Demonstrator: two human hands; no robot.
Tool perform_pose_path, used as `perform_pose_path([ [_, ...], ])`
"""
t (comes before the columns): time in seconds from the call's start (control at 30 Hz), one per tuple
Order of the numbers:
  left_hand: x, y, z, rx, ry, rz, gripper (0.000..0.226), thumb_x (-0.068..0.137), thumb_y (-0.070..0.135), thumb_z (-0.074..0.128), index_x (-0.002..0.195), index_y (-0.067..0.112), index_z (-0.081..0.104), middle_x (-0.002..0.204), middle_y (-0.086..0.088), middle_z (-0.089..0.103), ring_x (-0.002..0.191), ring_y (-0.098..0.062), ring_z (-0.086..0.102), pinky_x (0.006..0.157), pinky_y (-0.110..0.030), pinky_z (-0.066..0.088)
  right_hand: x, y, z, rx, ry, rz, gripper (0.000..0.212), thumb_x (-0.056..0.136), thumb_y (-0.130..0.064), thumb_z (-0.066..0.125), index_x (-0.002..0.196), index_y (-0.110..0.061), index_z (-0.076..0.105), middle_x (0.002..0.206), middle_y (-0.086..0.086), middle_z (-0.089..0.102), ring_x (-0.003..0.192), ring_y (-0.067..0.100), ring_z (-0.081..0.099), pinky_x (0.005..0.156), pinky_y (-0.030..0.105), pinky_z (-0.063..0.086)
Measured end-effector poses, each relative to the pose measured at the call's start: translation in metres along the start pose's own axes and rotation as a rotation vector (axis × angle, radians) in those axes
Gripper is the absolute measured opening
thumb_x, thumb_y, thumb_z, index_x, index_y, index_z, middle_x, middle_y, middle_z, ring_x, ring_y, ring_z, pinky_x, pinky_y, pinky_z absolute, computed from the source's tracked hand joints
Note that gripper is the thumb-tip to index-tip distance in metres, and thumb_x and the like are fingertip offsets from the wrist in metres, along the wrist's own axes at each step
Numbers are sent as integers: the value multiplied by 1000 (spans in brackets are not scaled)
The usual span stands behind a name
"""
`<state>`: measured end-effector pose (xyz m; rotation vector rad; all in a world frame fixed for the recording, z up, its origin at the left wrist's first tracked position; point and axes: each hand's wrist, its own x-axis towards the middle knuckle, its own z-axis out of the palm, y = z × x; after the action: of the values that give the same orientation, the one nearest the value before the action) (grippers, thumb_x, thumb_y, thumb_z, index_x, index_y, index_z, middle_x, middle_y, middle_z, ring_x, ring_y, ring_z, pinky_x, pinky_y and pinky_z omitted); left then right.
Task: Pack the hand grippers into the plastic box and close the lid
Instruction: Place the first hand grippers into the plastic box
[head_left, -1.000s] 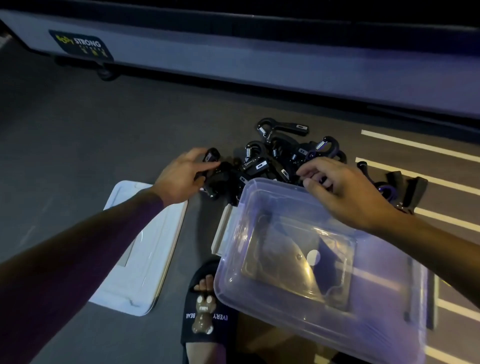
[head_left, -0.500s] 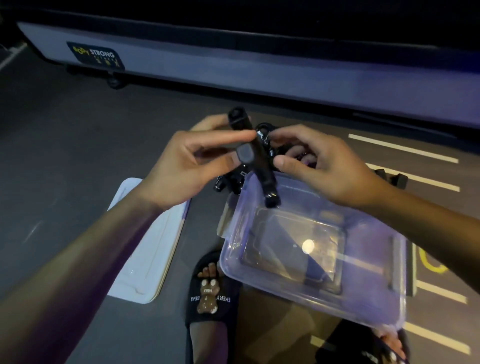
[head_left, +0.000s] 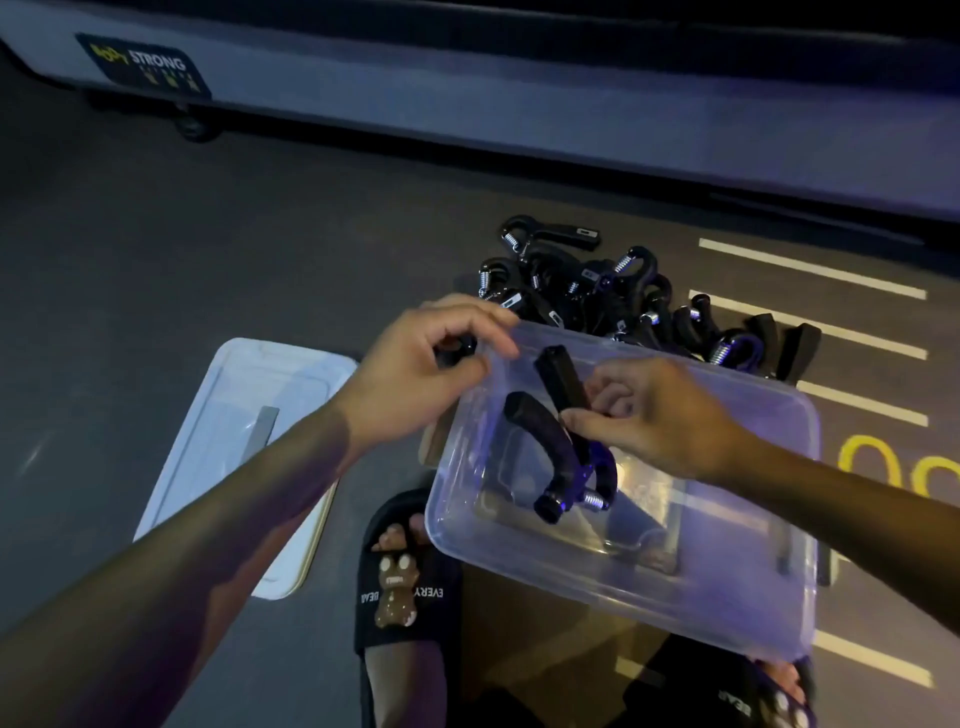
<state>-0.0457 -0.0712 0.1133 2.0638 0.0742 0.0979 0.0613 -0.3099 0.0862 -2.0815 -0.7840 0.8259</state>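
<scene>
A clear plastic box stands open on the dark floor in front of me. My right hand reaches into it and pinches one handle of a black hand gripper, which hangs inside the box with its spring end down. My left hand hovers at the box's far left corner with its fingers curled. A small black piece shows between its thumb and fingers, and I cannot tell if it holds that piece. A pile of several black hand grippers lies on the floor just behind the box. The white lid lies flat to the left.
A person's foot in a black slipper sits below the box's left edge, and another slipper shows at the lower right. A long grey padded base runs across the back. White and yellow floor lines lie to the right.
The gripper, held up between both hands above the box, has gone down into the box in my right hand. My left hand has let go of it and stays at the box's corner.
</scene>
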Motion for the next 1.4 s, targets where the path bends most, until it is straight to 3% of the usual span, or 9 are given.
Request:
perform_pose_path([
  [0.07, 8, -15, 5, 153, 93, 16, 34, 85, 9, 67, 117, 20, 71, 129, 5, 62, 126, -10, 55, 109, -50, 42, 4, 22, 13, -57, 19, 184, 35, 70, -58, 74, 73, -24, 65, 62, -8, 70, 56, 8, 65, 61, 36, 56],
  [0.13, 14, -29, 16, 242, 57, -6, 45, 91, 24, 66, 136, 22, 61, 137, 4, 56, 130, -10, 50, 112, -51, 38, 9, 40, 27, -70, 5, 322, 33, 71, -51, 75, 74, -20, 65, 62, -4, 73, 61, 12, 71, 68, 41, 60],
  [0.23, 18, -44, 35, 227, 12, -101, 44, 101, 35, 53, 143, 26, 55, 134, 7, 58, 121, -12, 49, 111, -33, 37, 19, 51, 40, -120, -11, 448, 28, 77, -38, 78, 72, -15, 64, 66, 6, 75, 69, 20, 74, 73, 39, 60],
  [0.37, 14, -52, 48, 192, 99, -144, 35, 109, 28, 43, 141, 31, 57, 124, 8, 64, 116, -13, 48, 100, -7, 27, 32, 61, 53, -108, -60, 555, 39, 67, -47, 79, 76, -10, 70, 66, 9, 74, 68, 26, 73, 68, 45, 62],
  [0.5, 7, -48, 52, 153, 125, -149, 36, 109, 23, 42, 140, 30, 58, 128, 11, 63, 118, -7, 46, 101, -7, 27, 33, 61, 73, -34, -78, 604, 44, 66, -45, 82, 79, -5, 71, 61, 9, 74, 61, 23, 74, 66, 42, 64],
  [0.73, -2, -47, 59, 95, 133, -217, 36, 110, 24, 41, 140, 37, 56, 121, 17, 61, 121, -10, 41, 98, -6, 28, 27, 60, 84, -179, -277, 568, 28, 90, -34, 69, 81, -8, 66, 71, 10, 76, 65, 26, 75, 68, 38, 63],
  [0.93, -1, -45, 57, 82, 127, -199, 36, 110, 23, 41, 140, 33, 57, 123, 25, 58, 127, -5, 39, 100, -2, 26, 16, 56, 88, -482, -391, 418, 29, 92, -40, 63, 105, -15, 59, 108, 10, 68, 100, 30, 66, 79, 32, 51],
  [1.13, 1, -48, 54, 113, 107, -165, 37, 110, 23, 41, 141, 33, 57, 125, 28, 56, 130, -5, 40, 101, -3, 26, 11, 57, 83, -499, -459, 355, 21, 91, -37, 62, 95, -20, 50, 107, 8, 68, 98, 27, 65, 77, 34, 50],
  [1.4, 4, -51, 50, 118, 108, -105, 35, 110, 24, 43, 139, 32, 59, 132, 26, 58, 130, -2, 44, 107, -13, 30, 11, 61, 78, -503, -528, 297, 20, 90, -39, 59, 102, -25, 53, 96, -3, 57, 89, 21, 57, 71, 30, 41],
])
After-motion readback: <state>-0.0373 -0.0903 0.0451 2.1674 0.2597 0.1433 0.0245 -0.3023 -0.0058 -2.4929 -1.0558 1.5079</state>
